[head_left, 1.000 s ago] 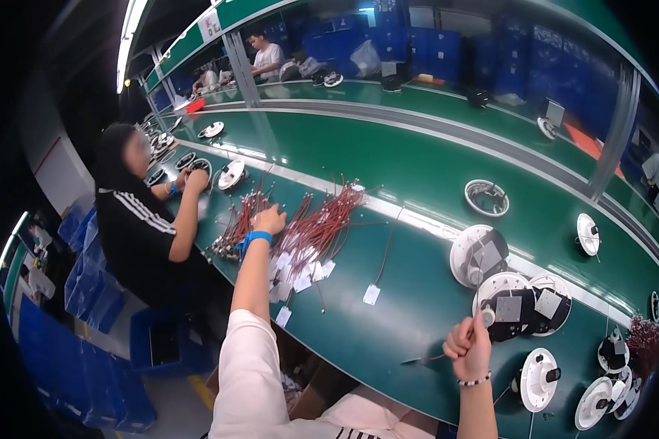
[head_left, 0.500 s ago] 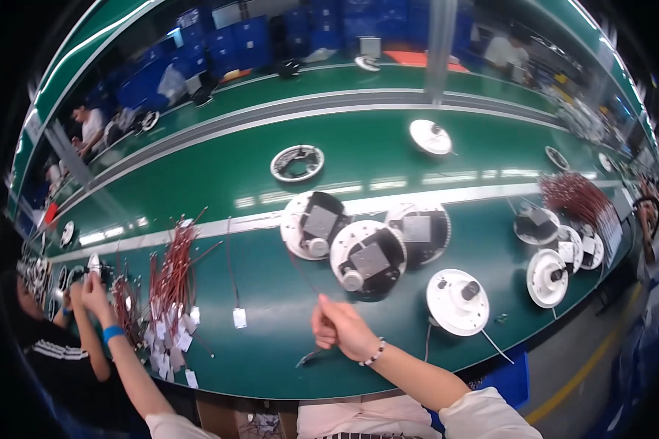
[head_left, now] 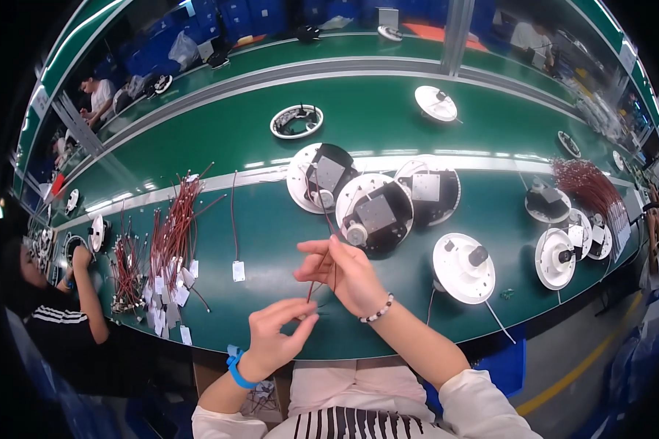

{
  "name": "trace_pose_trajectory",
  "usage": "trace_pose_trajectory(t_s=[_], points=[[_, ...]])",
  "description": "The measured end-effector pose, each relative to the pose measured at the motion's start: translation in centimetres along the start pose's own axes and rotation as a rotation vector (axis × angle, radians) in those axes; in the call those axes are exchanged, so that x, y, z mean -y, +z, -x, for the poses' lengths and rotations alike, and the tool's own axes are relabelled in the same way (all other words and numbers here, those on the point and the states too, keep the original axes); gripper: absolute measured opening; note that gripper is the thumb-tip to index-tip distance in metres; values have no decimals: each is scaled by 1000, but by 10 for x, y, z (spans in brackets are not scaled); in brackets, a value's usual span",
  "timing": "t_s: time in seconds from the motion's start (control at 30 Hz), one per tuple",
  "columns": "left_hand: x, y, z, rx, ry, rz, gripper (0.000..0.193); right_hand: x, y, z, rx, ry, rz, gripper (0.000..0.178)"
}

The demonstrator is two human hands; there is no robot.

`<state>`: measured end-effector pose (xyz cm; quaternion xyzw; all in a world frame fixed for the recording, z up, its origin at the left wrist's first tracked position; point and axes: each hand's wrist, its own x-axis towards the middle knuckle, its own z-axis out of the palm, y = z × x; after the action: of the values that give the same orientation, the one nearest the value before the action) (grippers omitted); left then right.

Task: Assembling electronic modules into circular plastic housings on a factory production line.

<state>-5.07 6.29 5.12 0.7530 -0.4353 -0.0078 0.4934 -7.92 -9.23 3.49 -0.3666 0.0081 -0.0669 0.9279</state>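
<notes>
My right hand [head_left: 351,278], with a beaded bracelet, pinches a thin dark-red wire [head_left: 321,186] between thumb and forefinger above the bench. The wire runs up in front of the white disc units and bends down below the hand. Lower and to the left, my left hand [head_left: 274,336], with a blue wristband, has its curled fingertips at the wire's lower part. Just beyond the hands sit round white units with black faces and metal boxes, among them a front unit [head_left: 375,212] and a left one [head_left: 304,175]. A white disc base [head_left: 463,268] lies to the right.
Bundles of red wires [head_left: 172,252] with white tags lie at left, beside a single tagged wire [head_left: 234,227]. More wires [head_left: 593,197] and white units [head_left: 555,257] stand at right. A white ring [head_left: 296,122] rests farther back. A co-worker [head_left: 66,314] sits at far left.
My left hand has come from the far left to the middle, by the wire below my right hand. The view has tilted down, and my right hand appears higher.
</notes>
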Motion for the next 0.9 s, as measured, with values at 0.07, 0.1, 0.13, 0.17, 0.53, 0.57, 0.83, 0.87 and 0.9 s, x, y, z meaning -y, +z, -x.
trace_pose_trajectory(t_s=[0.07,0.1,0.13,0.17,0.53,0.57,0.83,0.87,0.9], points=[[-1,6,9,95,-50,55,14,5,10,3,-105,-52,-30,36],[0,9,14,149,-68,70,14,7,10,4,-120,-63,-34,36],[3,13,19,198,-26,58,14,10,8,7,-116,-89,-31,35],[4,15,23,247,17,41,14,13,8,10,-110,-117,-31,34],[-92,-2,-162,283,527,-104,8,66,-1,142,-67,-248,189,44],[-95,16,-199,204,658,-167,7,64,-3,146,-94,-151,87,39],[48,242,-385,315,666,-729,19,20,-61,133,-479,20,308,24],[68,255,-386,307,669,-750,14,10,-67,131,-447,-108,364,24],[79,262,-385,320,713,-795,17,1,-73,132,-423,-230,421,24]])
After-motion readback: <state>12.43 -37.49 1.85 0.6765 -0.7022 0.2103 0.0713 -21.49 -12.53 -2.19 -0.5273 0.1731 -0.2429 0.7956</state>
